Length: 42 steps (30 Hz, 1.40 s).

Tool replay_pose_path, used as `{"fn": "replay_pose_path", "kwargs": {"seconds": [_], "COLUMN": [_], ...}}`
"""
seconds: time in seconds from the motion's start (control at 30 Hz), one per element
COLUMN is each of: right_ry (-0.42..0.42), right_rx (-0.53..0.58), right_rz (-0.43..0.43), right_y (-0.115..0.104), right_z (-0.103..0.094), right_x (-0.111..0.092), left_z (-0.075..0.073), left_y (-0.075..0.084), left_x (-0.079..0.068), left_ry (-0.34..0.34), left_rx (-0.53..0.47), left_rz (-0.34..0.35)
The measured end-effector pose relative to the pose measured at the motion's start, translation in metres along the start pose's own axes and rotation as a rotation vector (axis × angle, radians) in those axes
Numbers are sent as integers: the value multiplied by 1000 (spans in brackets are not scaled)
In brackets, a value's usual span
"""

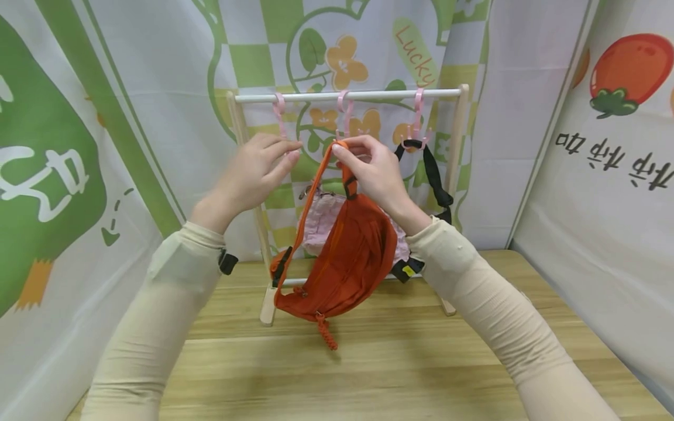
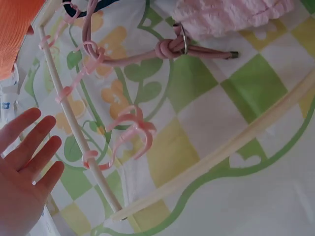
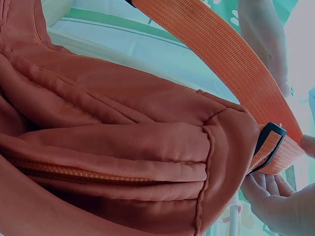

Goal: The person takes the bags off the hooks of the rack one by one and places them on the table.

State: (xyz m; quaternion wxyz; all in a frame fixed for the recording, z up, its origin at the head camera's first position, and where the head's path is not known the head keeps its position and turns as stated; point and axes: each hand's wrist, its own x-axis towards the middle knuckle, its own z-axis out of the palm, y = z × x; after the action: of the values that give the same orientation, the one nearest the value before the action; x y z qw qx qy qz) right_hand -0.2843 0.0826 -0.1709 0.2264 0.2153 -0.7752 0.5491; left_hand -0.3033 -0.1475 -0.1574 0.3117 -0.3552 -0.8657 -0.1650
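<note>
An orange waist bag point(image 1: 350, 257) hangs by its strap from my right hand point(image 1: 371, 166), whose thumb and fingers pinch the strap point(image 1: 320, 181) near its top. In the right wrist view the strap point(image 3: 221, 54) runs through a black buckle point(image 3: 268, 142) beside the fingers. To the left of the strap, my left hand point(image 1: 258, 166) is raised with fingers extended, holding nothing. The left wrist view shows that hand point(image 2: 29, 162) spread near the rail and a bare pink hook point(image 2: 133, 130). Behind the orange bag, a pink quilted bag point(image 1: 322, 219) is partly hidden.
A rack with a white rail point(image 1: 316, 97) and wooden legs point(image 1: 267, 304) stands on the wooden table point(image 1: 368, 374). Pink hooks hang along the rail, and a black strap point(image 1: 433, 175) loops over the right hook point(image 1: 418, 111). Printed cloth walls point(image 1: 579, 193) surround the table.
</note>
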Motion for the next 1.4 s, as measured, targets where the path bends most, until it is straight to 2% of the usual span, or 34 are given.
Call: {"fn": "replay_pose_path", "kwargs": {"seconds": [0.1,0.33,0.6,0.83,1.03,1.2,1.4], "right_ry": [2,1,5,4,17,31,42], "right_rx": [-4,-4,3,8,32,53,77], "right_rz": [1,2,23,22,8,15,28], "right_y": [1,2,0,2,3,5,9], "right_z": [0,-1,-5,-5,-6,-9,-12], "right_x": [-1,-1,-4,-4,-6,-6,-6], "left_z": [7,14,31,43,51,56,57], "left_y": [2,8,17,23,24,24,25], "left_x": [-7,-22,-37,-48,-54,-59,-59], "left_ry": [5,-43,-81,-138,-158,-149,-86], "left_rx": [-58,-139,-199,-238,-274,-294,-301], "left_rz": [-12,-60,-53,-89,-66,-64,-66]}}
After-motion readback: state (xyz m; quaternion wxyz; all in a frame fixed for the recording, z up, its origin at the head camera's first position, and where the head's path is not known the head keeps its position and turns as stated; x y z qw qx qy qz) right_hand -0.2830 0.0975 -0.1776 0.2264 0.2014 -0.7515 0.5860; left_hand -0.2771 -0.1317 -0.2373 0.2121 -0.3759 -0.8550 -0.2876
